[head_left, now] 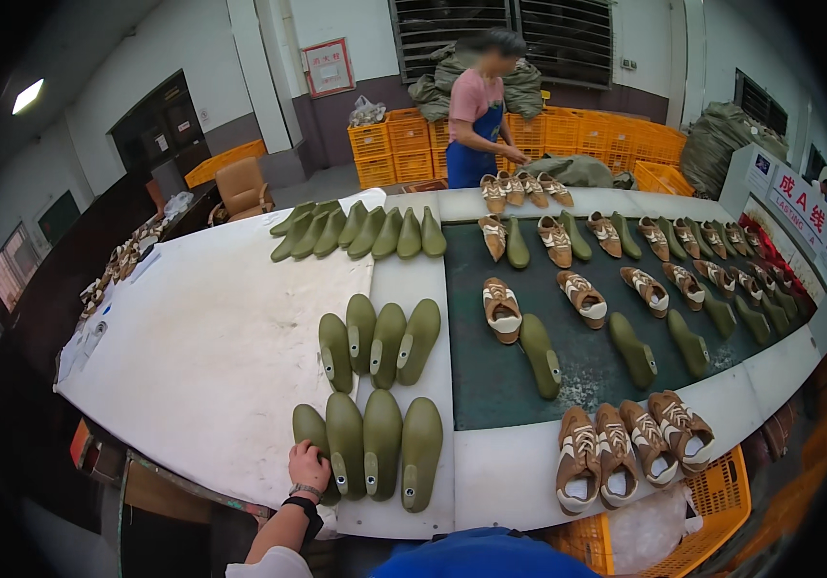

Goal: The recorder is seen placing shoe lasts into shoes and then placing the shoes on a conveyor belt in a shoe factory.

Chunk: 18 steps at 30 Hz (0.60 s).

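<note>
My left hand is at the near edge of the table, its fingers curled against the leftmost green shoe last of the front row. Beside that one stand more green shoe lasts, close together on the white strip of tabletop. A second group of green lasts sits just beyond. My right hand does not show. To the right, several brown sneakers with white laces are lined up along the near edge.
Sneakers and lasts lie in rows on a dark green belt. A row of lasts stands at the far side. Across the table a person in a blue apron works near orange crates. An orange basket is below right.
</note>
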Tool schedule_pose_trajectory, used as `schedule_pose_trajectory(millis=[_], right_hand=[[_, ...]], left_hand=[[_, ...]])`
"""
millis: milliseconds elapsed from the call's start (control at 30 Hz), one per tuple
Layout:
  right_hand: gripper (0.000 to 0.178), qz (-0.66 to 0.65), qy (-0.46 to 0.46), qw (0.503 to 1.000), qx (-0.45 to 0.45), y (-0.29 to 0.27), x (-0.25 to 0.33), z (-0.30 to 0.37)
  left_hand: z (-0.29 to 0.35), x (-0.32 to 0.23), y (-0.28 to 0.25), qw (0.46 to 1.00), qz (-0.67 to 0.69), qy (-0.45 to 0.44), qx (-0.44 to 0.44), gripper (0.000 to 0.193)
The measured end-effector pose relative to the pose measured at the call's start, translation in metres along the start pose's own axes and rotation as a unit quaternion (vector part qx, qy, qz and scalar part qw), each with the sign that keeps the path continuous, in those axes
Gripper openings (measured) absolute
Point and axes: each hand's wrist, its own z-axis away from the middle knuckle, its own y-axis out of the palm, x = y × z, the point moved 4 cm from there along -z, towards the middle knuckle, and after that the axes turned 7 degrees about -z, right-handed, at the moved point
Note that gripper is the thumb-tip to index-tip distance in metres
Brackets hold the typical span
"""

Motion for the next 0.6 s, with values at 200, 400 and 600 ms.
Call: schedule_pose_trajectory(millis=[200,400,600], right_hand=[[0.022,-0.01,-0.031,0.998,-0.058,-0.017,-0.011,-0.011],[0.022,-0.011,-0.042,0.996,-0.076,-0.024,-0.024,-0.011],[0.022,-0.008,-0.049,0.996,-0.072,-0.031,-0.031,-0.008]], left_hand=[[0.005,0.005,-0.001,1.0,0.001,-0.006,-0.019,0.014],[0.004,0.008,-0.001,0.999,0.015,-0.017,-0.03,0.013],[0.007,0.009,-0.002,0.999,0.017,-0.027,-0.041,0.011]])
